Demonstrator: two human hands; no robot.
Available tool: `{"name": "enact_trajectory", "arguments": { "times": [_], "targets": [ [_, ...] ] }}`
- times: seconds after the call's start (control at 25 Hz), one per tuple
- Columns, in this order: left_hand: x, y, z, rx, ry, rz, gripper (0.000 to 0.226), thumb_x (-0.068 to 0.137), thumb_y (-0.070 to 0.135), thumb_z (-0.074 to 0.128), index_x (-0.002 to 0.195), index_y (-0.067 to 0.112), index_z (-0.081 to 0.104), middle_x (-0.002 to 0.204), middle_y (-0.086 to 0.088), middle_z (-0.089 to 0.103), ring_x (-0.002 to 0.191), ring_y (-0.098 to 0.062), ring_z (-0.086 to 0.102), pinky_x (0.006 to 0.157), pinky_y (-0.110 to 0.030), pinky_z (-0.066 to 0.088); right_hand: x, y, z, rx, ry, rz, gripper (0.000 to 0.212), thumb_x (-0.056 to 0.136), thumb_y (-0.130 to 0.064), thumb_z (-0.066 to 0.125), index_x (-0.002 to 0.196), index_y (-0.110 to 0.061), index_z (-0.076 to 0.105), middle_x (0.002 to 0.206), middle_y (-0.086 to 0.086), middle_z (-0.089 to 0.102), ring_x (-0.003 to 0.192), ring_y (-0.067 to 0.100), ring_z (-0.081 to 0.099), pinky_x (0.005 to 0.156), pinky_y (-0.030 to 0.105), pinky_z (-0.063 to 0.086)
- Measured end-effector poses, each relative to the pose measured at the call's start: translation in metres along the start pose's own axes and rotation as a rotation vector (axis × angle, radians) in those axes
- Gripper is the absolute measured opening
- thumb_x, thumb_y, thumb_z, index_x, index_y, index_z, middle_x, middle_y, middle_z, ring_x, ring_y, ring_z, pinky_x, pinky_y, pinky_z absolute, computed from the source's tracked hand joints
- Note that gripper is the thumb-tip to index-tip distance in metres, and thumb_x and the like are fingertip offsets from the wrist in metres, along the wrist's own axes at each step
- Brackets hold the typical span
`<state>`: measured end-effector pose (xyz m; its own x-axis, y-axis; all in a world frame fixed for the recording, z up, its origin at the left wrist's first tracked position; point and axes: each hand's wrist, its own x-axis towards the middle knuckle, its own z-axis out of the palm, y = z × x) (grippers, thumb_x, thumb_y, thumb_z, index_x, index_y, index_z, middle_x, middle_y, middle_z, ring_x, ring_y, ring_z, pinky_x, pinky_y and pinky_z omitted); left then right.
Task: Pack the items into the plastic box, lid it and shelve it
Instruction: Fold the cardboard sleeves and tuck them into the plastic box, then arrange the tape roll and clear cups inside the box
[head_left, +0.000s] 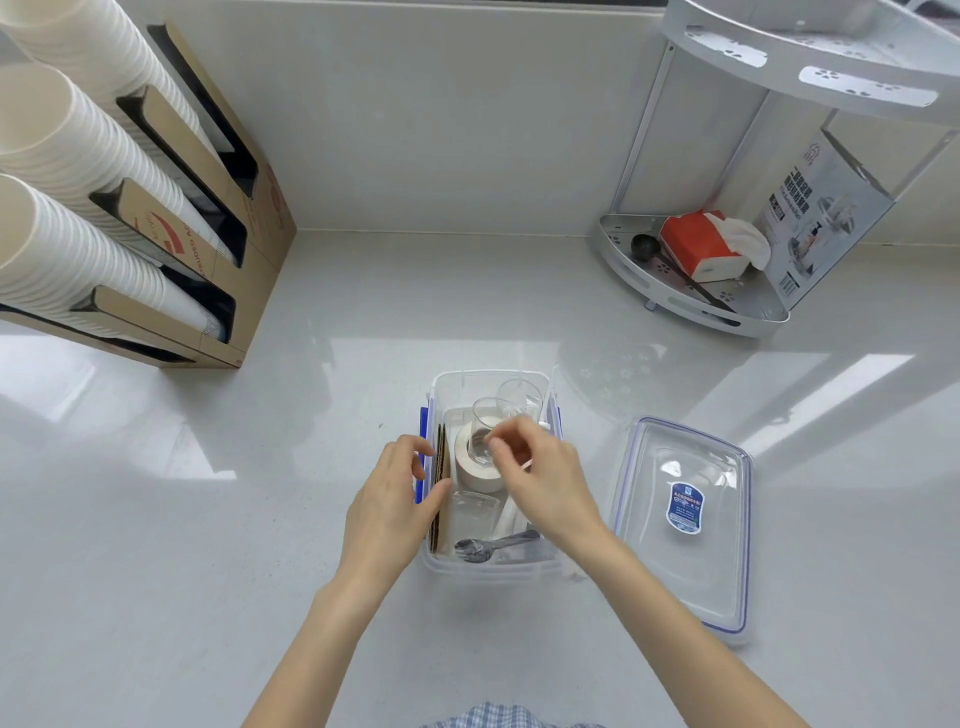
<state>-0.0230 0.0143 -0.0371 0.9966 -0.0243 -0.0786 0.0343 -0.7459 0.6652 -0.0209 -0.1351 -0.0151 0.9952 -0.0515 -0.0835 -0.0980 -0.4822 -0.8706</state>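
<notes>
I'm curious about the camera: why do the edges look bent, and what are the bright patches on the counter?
Head view: the wide-angle lens bows the paper cup stacks and corner rack outward; pale patches on the glossy counter are reflected light; the right hand is slightly motion-blurred over the clear plastic box.

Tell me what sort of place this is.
Probably an office pantry or kitchenette counter: stacks of paper cups in a cardboard dispenser, a corner rack holding a tissue box, all on a smooth pale countertop against a plain wall.
</notes>
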Motion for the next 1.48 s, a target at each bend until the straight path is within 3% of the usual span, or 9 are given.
{"name": "enact_trajectory", "arguments": {
  "times": [0.28, 0.56, 0.72, 0.8, 0.88, 0.96, 1.12, 1.28, 1.48],
  "targets": [
    [0.003, 0.000, 0.010, 0.288, -0.149, 0.257, 0.026, 0.084, 0.031, 0.057, 0.106, 0.020, 0.066, 0.112, 0.002, 0.055, 0.107, -0.022, 0.043, 0.081, -0.025, 0.023, 0.016, 0.011, -0.013, -0.262, -0.097, 0.086, 0.032, 0.091, -0.022, 0.047, 0.123, -0.018, 0.052, 0.099, -0.001, 0.043, 0.086, 0.013, 0.049, 0.091, 0.031, 0.043],
    [-0.001, 0.002, 0.006, 0.140, -0.185, 0.225, 0.014, 0.083, 0.029, 0.058, 0.092, 0.021, 0.066, 0.102, 0.013, 0.042, 0.098, -0.009, 0.030, 0.088, -0.024, 0.027, 0.009, 0.011, -0.014, -0.223, -0.058, 0.087, 0.020, 0.092, -0.026, 0.049, 0.103, -0.016, 0.063, 0.099, -0.001, 0.043, 0.078, 0.010, 0.052, 0.086, 0.027, 0.043],
    [0.001, 0.008, -0.007, -0.002, -0.210, 0.189, 0.005, 0.082, 0.023, 0.062, 0.085, 0.023, 0.065, 0.115, 0.008, 0.050, 0.119, -0.016, 0.039, 0.103, -0.033, 0.031, 0.007, 0.003, -0.026, -0.046, 0.017, 0.049, 0.013, 0.091, -0.023, 0.052, 0.091, -0.021, 0.064, 0.104, -0.002, 0.045, 0.077, -0.009, 0.050, 0.070, 0.005, 0.039],
    [0.000, 0.014, -0.014, -0.089, -0.222, 0.202, 0.015, 0.082, 0.020, 0.062, 0.076, 0.033, 0.058, 0.119, 0.008, 0.052, 0.124, -0.006, 0.039, 0.103, -0.024, 0.030, 0.004, -0.003, -0.031, 0.041, 0.036, 0.027, 0.014, 0.091, -0.021, 0.052, 0.081, -0.028, 0.060, 0.102, -0.006, 0.048, 0.081, -0.011, 0.052, 0.065, -0.003, 0.040],
    [-0.004, 0.021, -0.019, -0.183, -0.221, 0.214, 0.026, 0.082, 0.017, 0.061, 0.070, 0.037, 0.050, 0.103, 0.020, 0.055, 0.109, 0.018, 0.041, 0.089, 0.000, 0.028, 0.001, -0.008, -0.034, 0.106, 0.031, -0.019, 0.022, 0.090, -0.019, 0.053, 0.075, -0.034, 0.057, 0.098, -0.011, 0.049, 0.082, -0.012, 0.055, 0.066, -0.003, 0.042],
    [-0.004, 0.024, -0.020, -0.256, -0.204, 0.194, 0.027, 0.081, 0.017, 0.064, 0.073, 0.037, 0.048, 0.095, 0.028, 0.054, 0.095, 0.030, 0.042, 0.082, 0.006, 0.029, -0.003, -0.010, -0.036, 0.106, -0.010, -0.067, 0.019, 0.090, -0.017, 0.053, 0.076, -0.030, 0.058, 0.098, -0.013, 0.049, 0.083, -0.013, 0.056, 0.068, 0.000, 0.044],
    [-0.003, 0.026, -0.016, -0.468, -0.143, 0.096, 0.046, 0.074, 0.016, 0.071, 0.093, 0.041, 0.037, 0.105, 0.024, 0.052, 0.100, 0.004, 0.057, 0.086, -0.018, 0.048, -0.009, -0.004, -0.032, -0.056, -0.120, -0.146, 0.009, 0.089, -0.018, 0.053, 0.087, -0.021, 0.062, 0.103, -0.006, 0.047, 0.095, 0.004, 0.056, 0.077, 0.006, 0.043],
    [-0.002, 0.027, -0.012, -0.440, -0.117, 0.129, 0.055, 0.074, 0.014, 0.071, 0.112, 0.034, 0.036, 0.104, 0.026, 0.045, 0.097, 0.006, 0.053, 0.076, 0.001, 0.042, -0.011, 0.002, -0.026, -0.131, -0.249, -0.161, 0.020, 0.091, -0.016, 0.050, 0.105, -0.014, 0.064, 0.106, -0.009, 0.048, 0.097, 0.005, 0.053, 0.080, 0.007, 0.040],
    [-0.001, 0.020, -0.011, -0.413, -0.085, 0.119, 0.047, 0.077, 0.016, 0.068, 0.110, 0.036, 0.041, 0.104, 0.026, 0.043, 0.101, -0.008, 0.053, 0.080, -0.011, 0.043, 0.015, 0.002, -0.031, -0.170, -0.101, -0.079, 0.032, 0.093, -0.014, 0.045, 0.123, -0.015, 0.054, 0.123, 0.002, 0.057, 0.087, 0.005, 0.055, 0.080, 0.010, 0.040]
  ]
}}
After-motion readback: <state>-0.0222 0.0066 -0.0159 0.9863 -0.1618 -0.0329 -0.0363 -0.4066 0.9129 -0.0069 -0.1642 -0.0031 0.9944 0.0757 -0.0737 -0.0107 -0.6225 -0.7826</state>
